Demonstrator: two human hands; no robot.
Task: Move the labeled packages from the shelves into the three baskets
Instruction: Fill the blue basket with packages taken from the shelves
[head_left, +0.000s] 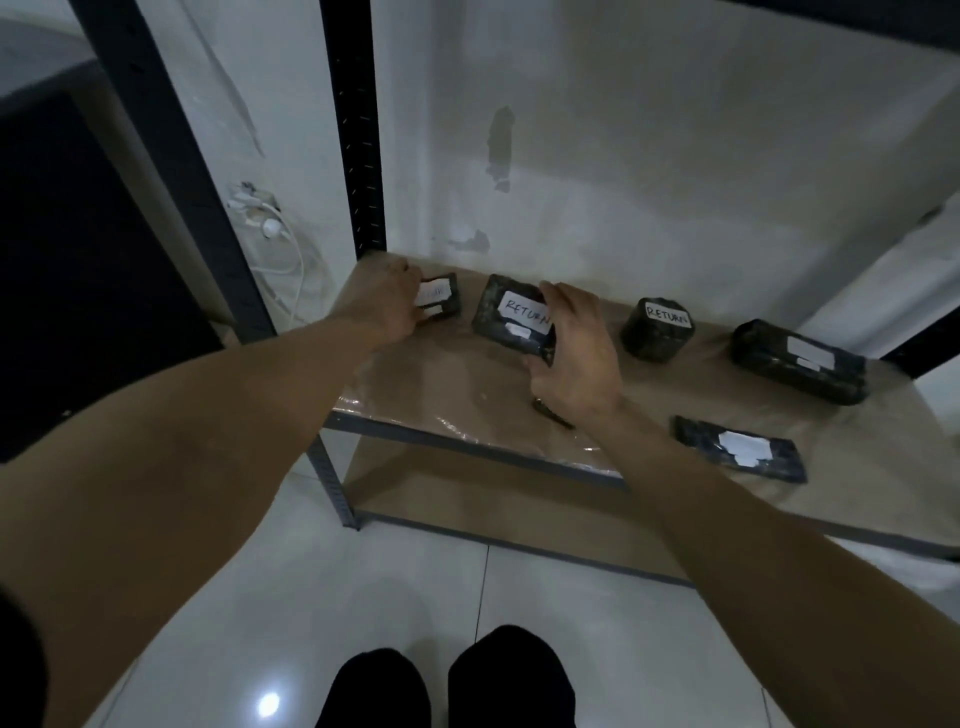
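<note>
On the shelf (519, 415), the left hand (384, 306) pinches a small package (441, 297) at 10 o'clock and the right hand (574, 345) closes its grip around the "RETURN" package (511, 312) beside it, both probably light, slippery plastic wraps, best held by the edges.

It looked like a small storeroom: a dark metal shelving rack (358, 130) with brown boards (649, 395) stood against a scuffed white wall (649, 156) beyond the hands, glossy white floor tiles (363, 597) lay below them, and black wrapped packages (657, 328) bore handwritten labels.
</note>
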